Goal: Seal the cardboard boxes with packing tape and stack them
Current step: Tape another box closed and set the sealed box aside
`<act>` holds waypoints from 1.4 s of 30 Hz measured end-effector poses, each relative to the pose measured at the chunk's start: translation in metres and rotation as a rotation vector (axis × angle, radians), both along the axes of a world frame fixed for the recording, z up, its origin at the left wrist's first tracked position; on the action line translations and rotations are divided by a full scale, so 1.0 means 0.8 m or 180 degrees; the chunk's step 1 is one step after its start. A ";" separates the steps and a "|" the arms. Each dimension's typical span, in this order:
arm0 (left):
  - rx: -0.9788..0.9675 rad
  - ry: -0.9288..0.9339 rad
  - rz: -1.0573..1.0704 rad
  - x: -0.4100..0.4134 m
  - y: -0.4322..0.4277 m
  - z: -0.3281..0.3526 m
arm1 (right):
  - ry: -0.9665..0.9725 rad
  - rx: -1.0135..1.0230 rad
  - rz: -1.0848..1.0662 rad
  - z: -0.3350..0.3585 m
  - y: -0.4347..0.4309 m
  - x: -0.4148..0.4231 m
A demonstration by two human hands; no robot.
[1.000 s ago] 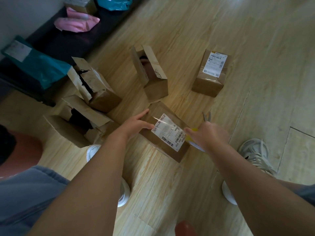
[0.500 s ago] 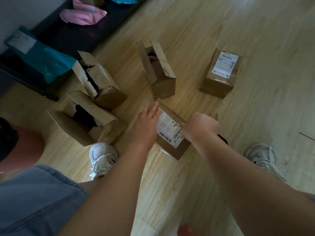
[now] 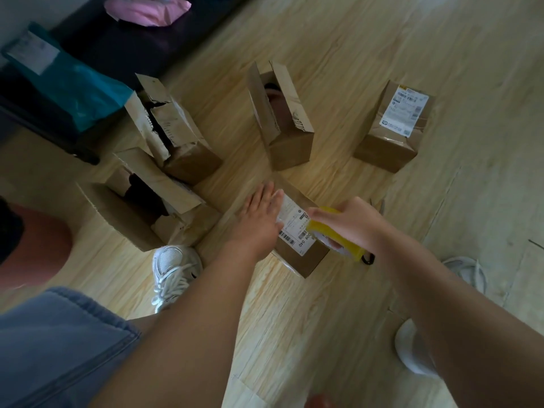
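Our flat left hand (image 3: 262,213) steadies the box (image 3: 297,259) while our right hand (image 3: 356,222) grips the tape dispenser (image 3: 315,228) atop it, best pulled taut.

Wooden floor (image 3: 382,39). The nearest cardboard box (image 3: 298,256) is closed and carries a white barcode label (image 3: 293,222) on top. The left hand (image 3: 263,214) lies flat on the box top, fingers straight, partly covering the label. The right hand (image 3: 354,222) grips a yellow tape dispenser (image 3: 331,235) at the box's right edge. Three boxes stand with flaps open: a torn box (image 3: 176,136), a left box (image 3: 138,213) and a middle box (image 3: 285,119). A far box (image 3: 388,134), labelled, is closed and stands apart to the right. A white sneaker (image 3: 173,267) is beside the left box.
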State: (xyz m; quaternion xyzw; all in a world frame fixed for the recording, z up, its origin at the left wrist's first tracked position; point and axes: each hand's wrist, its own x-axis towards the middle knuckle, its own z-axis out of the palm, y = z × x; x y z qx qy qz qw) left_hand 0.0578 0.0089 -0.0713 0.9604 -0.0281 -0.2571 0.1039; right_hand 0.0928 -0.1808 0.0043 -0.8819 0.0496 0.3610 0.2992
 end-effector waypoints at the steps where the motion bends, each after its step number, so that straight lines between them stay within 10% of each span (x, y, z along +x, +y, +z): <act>1: 0.0035 0.0005 -0.0011 -0.001 -0.001 0.000 | 0.0150 0.0242 -0.0036 0.005 -0.008 -0.004; 22: 0.0428 0.0232 0.0006 0.004 -0.017 -0.002 | -0.0050 -0.1462 -0.0396 -0.054 -0.046 -0.051; 42: 0.0710 0.0152 -0.0308 -0.022 -0.055 0.005 | 0.0075 -0.1306 -0.0376 -0.062 -0.048 -0.052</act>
